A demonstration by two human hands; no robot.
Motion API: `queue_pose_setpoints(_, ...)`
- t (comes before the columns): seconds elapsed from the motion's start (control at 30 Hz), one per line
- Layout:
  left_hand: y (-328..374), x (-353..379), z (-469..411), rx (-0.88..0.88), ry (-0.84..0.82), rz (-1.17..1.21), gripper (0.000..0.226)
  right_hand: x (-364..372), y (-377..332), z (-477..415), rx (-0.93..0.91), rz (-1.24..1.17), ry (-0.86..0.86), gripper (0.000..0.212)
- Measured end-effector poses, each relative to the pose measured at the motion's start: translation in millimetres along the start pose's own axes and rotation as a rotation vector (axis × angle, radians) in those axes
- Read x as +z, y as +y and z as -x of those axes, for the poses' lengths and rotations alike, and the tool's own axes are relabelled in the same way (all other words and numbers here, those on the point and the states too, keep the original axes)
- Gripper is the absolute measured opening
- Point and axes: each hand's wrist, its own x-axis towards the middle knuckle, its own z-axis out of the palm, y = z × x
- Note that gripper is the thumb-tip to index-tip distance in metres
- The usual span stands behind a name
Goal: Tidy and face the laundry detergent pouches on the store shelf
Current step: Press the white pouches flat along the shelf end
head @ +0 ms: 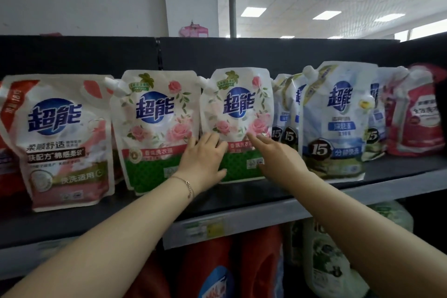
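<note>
Pouches stand in a row on a dark shelf (266, 192), fronts facing out. From the left: a pink pouch (67, 138), a rose pouch (154, 128), a second rose pouch (238, 109), several blue pouches, the nearest a big one (336, 118), and a red pouch (416, 113) at the far right. The pink pouch stands closest to the shelf edge and leans slightly. Smaller blue pouches (287, 113) are packed between the second rose pouch and the big blue one, turned partly sideways.

Both hands are on the second rose pouch. The left hand (203, 159) lies flat on its lower left front, fingers straight and spread, thumb out beneath them; it grasps nothing. It also overlaps the right edge of the first rose pouch. The right hand (273, 152) is released too, with straight fingers touching the pouch's lower right front, beside the smaller blue pouches. The pouch stands upright between the two hands, its spout at the upper left touching the first rose pouch.

A thin bracelet (188, 186) circles the left wrist. A price tag (205, 230) hangs on the shelf's front rail. Below it stand red bottles (242, 266) and a white-and-green bottle (331, 256).
</note>
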Motion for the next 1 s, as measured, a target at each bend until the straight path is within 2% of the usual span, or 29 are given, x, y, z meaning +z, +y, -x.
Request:
queue_pose_setpoints(0.1, 15.2, 6.3, -19.0, -0.023, -0.043, -0.07, 0.061, 7.8, 16.3, -9.8, -0.129, 0.055, 0.017, 0.078)
queue_pose_setpoints(0.23, 21.4, 10.2, -32.5, -0.087, -0.078, -0.043, 0.077, 11.3, 29.4, -22.6, -0.244, 0.0, 0.034, 0.08)
queue_pose_setpoints(0.43, 20.3, 21.9, -33.6, -0.164, -0.101, -0.122, 0.074, 10.6, 26.1, -35.4, -0.316, 0.089, 0.053, 0.076)
queue_pose_setpoints(0.57, 19.1, 29.9, -31.0, -0.264, -0.155, -0.133, 0.082, 15.1, 25.3, -38.5, -0.354, 0.176, 0.089, 0.077)
queue_pose_setpoints(0.7, 28.9, 26.4, -32.7, -0.284, -0.15, -0.167, 0.076, 22.7, 21.3, -40.0, -0.34, 0.208, 0.06, 0.081)
queue_pose_setpoints(0.83, 39.1, 20.7, -27.6, -0.269, -0.122, -0.152, 0.064, 14.5, 25.0, -28.4, -0.299, 0.06, -0.053, 0.081)
queue_pose_setpoints(0.9, 42.7, 15.9, -24.9, -0.258, -0.11, -0.122, 0.058, 11.0, 30.0, -20.7, -0.273, -0.019, -0.086, 0.075)
queue_pose_setpoints(1.0, 49.3, 4.6, -26.7, -0.253, -0.088, -0.022, 0.043, 8.3, 35.0, -10.9, -0.305, -0.07, -0.007, 0.057)
